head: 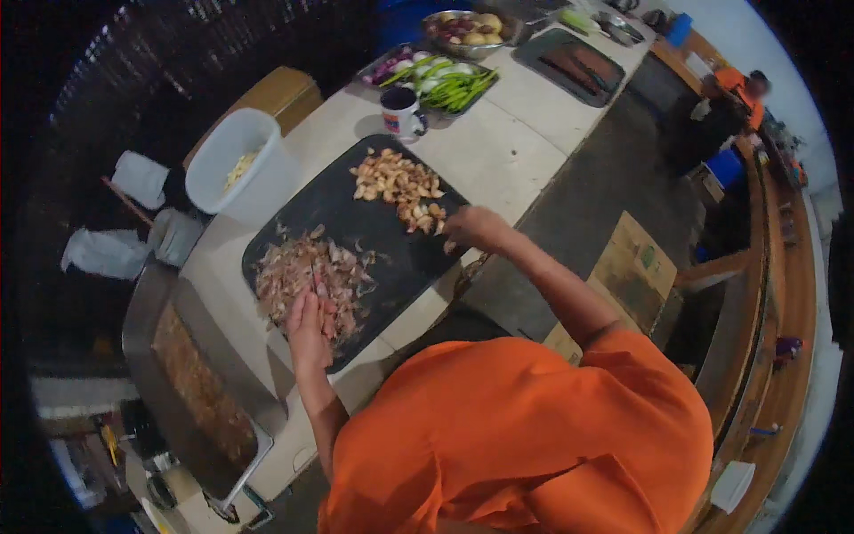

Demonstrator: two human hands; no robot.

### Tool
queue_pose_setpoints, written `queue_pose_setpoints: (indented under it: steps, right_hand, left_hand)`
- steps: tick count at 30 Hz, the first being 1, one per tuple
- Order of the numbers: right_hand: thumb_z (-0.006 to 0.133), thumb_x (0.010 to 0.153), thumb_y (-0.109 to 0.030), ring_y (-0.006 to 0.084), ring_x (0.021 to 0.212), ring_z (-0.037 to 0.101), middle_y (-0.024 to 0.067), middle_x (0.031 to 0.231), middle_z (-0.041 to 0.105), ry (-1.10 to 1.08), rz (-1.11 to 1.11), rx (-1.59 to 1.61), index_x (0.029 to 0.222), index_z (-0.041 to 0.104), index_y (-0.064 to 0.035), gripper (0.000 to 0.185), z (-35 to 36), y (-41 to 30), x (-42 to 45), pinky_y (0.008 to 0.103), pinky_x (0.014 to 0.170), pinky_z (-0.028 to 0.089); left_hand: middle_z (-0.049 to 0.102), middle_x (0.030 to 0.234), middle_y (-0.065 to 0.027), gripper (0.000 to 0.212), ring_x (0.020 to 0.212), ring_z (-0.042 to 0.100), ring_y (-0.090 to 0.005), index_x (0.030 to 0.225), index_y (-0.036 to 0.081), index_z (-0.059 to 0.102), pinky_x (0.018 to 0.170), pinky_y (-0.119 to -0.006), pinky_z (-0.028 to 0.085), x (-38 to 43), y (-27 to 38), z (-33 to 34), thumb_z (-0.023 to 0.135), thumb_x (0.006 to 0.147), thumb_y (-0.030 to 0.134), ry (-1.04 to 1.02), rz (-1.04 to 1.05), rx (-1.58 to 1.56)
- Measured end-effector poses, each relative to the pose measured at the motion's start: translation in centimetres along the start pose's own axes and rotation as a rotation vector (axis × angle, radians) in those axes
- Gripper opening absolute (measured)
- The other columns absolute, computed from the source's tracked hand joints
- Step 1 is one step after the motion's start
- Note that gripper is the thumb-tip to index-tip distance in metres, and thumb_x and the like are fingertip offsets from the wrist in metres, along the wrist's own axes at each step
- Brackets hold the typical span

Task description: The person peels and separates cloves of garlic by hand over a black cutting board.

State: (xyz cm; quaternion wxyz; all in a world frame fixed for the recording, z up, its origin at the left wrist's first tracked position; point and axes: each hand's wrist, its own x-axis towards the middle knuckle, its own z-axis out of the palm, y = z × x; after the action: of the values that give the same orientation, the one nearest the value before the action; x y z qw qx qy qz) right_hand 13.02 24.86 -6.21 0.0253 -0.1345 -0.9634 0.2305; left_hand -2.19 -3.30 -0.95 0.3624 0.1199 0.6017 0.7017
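A dark tray (pixel 383 267) lies before me on the light table. My left hand (pixel 310 324) is over a heap of papery garlic skins (pixel 350 274) at the tray's left end. A thin, narrow blade, apparently of a small knife (pixel 313 270), sticks out from its fingers. At the tray's right edge, beside a pile of unpeeled garlic cloves (pixel 393 180), is my right hand (pixel 477 229). Its fingers are bent and blurred, so whether they hold a clove is unclear. Past the tray's far left edge stands a white plastic tub (pixel 233 157) with pale peeled cloves (pixel 241 168) inside.
A mug (pixel 400 115) stands behind the tray, near a tray of green onions (pixel 454 87) and a metal bowl of vegetables (pixel 467 33). Another dark tray (pixel 570 65) is farther along. A deep metal pan (pixel 153 347) sits at left. A person (pixel 737 100) is across the room.
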Motion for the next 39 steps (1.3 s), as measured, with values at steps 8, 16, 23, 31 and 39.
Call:
queue_pose_setpoints:
  steps: [8,16,23,31,39]
  right_hand:
    - [0.056,0.070,-0.022,0.0249,0.067,0.052,0.0070,0.075,0.055,0.112,-0.191,0.130,0.077,0.055,-0.0074,0.017,3.4,2.1,0.7,0.0338,0.058,0.042]
    - [0.057,0.070,-0.017,0.0059,0.056,0.044,0.0000,0.066,0.048,-0.192,0.191,1.611,0.078,0.052,-0.0032,0.017,0.8,-6.9,3.4,0.0188,0.044,0.035]
    - [0.053,0.075,-0.017,0.0047,0.055,0.044,-0.0001,0.072,0.051,-0.194,0.271,1.957,0.084,0.051,-0.0052,0.014,2.3,-9.3,3.7,0.0142,0.044,0.034]
    - [0.056,0.074,-0.014,0.0066,0.056,0.046,0.0021,0.071,0.053,-0.191,0.370,1.918,0.086,0.049,-0.0043,0.016,0.8,-12.6,2.5,0.0158,0.050,0.038]
    - [0.058,0.071,-0.012,0.0073,0.053,0.045,0.0020,0.068,0.051,-0.131,0.426,1.820,0.083,0.049,-0.0042,0.017,1.1,-12.7,2.7,0.0180,0.046,0.035]
  left_hand:
    - [0.040,0.108,-0.0099,0.050,0.084,0.041,-0.0166,0.123,0.007,0.025,0.068,-0.033,0.039,2.9,-1.6,-6.1,0.041,0.082,0.032,-0.599,-0.014,-0.766]
    - [0.044,0.096,-0.0002,0.039,0.075,0.041,-0.0102,0.119,0.008,0.034,0.061,-0.023,0.039,3.3,-3.9,-0.9,0.040,0.084,0.025,-0.137,0.077,0.083]
    - [0.045,0.063,0.0020,0.036,0.052,0.039,-0.0035,0.117,0.004,0.038,0.045,-0.016,0.032,2.8,-1.7,5.8,0.041,0.084,0.017,-0.120,0.181,0.307]
    - [0.045,0.063,0.0014,0.035,0.054,0.041,-0.0040,0.117,0.006,0.038,0.047,-0.017,0.034,0.7,-0.7,5.1,0.041,0.083,0.013,-0.111,0.273,0.387]
    - [0.044,0.062,0.0020,0.033,0.054,0.040,-0.0038,0.115,0.006,0.040,0.047,-0.017,0.034,1.0,-1.9,4.8,0.042,0.083,0.014,-0.122,0.233,0.312]
